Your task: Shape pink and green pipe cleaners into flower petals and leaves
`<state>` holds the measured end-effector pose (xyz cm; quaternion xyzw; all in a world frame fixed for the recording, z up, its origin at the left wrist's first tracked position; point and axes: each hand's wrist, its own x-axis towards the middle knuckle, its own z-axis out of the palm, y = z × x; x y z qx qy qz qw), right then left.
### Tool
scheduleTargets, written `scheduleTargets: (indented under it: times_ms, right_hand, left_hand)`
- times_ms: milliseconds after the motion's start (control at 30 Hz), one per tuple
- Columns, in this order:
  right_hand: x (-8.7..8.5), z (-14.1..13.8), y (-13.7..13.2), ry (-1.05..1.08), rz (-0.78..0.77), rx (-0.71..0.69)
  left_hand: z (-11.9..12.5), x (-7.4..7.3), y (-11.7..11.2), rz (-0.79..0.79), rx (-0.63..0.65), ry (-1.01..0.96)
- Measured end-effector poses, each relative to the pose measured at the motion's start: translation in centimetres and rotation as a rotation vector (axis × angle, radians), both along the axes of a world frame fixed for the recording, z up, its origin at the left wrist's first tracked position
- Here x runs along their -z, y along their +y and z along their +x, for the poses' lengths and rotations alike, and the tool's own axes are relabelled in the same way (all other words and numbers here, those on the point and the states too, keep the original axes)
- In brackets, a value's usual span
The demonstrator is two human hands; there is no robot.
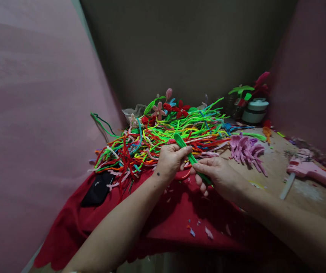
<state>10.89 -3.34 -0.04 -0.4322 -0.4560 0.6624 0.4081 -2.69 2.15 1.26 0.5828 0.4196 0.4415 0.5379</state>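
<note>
Between my two hands is a dark green leaf-shaped piece [180, 141] of fuzzy pipe cleaner, slanting from upper left to lower right. My left hand [170, 159] pinches its upper half between thumb and fingers. Lower down, my right hand [212, 170] grips the same piece, its fingers partly curled beneath. Just behind my hands spreads a big tangled heap of pipe cleaners [174, 127] in green, red, orange, pink and white. Part of a red handle-like loop [183, 175] shows under my hands; the rest of it is hidden.
A black phone [97, 189] lies on the red cloth [163, 227]. Pipe-cleaner flowers [181, 110] top the heap. On the right are a pink fuzzy bundle [246, 151], a pink glue gun [307, 168] with a glue stick, and a lidded jar [255, 111]. Walls stand left, right and behind.
</note>
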Motion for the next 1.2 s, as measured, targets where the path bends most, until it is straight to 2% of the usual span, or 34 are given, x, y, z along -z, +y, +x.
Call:
scheduleTargets:
  times_ms: [133, 200, 333, 467, 667, 867, 1033, 1200]
  right_hand:
    - [0.2, 0.3, 0.2, -0.009, 0.011, 0.005]
    - [0.3, 0.4, 0.4, -0.023, 0.016, 0.015]
    - [0.2, 0.2, 0.6, -0.022, -0.013, 0.067]
    - [0.0, -0.1, 0.5, 0.002, 0.01, 0.058]
    - [0.1, -0.1, 0.2, 0.004, -0.006, 0.012]
    - [0.2, -0.1, 0.0, -0.011, -0.003, -0.001]
    - [0.1, -0.2, -0.1, -0.056, 0.001, -0.004]
    - [0.2, -0.3, -0.1, -0.068, 0.016, -0.005]
  left_hand:
    - [0.1, 0.2, -0.2, -0.142, 0.201, -0.044]
    - [0.4, 0.3, -0.5, -0.158, 0.249, -0.024]
    - [0.9, 0.2, -0.7, -0.045, 0.097, -0.031]
    - [0.8, -0.1, -0.5, -0.04, -0.012, -0.048]
    - [0.1, -0.4, 0.5, -0.029, -0.059, -0.184]
    - [-0.4, -0.2, 1.1, 0.108, -0.096, -0.134]
    - [-0.6, -0.3, 1.7, -0.001, -0.143, -0.252]
    - [-0.8, 0.0, 2.3, 0.105, -0.213, -0.138]
